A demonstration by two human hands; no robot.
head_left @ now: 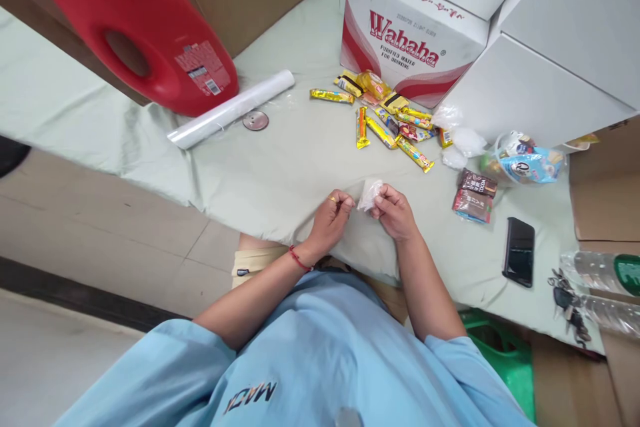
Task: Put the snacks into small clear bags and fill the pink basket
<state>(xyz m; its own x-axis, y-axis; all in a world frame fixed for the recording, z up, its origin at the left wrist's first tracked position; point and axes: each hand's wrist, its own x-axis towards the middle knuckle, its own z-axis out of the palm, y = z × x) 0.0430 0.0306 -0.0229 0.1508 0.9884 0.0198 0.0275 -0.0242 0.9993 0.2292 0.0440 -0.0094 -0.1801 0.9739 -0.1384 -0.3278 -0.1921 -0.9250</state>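
With right hand (394,215): gripping white bag (369,196) in fingers | with left hand (329,216): holding fingers closed, cannot tell on what | over surface (270,177)

Your left hand (333,217) and right hand (395,212) face each other, near but apart, fingers (333,202) curled and thumbs (345,208) pinched against them. Your left forearm (255,293) slants well inward, while your right forearm (430,287) reaches more directly forward.
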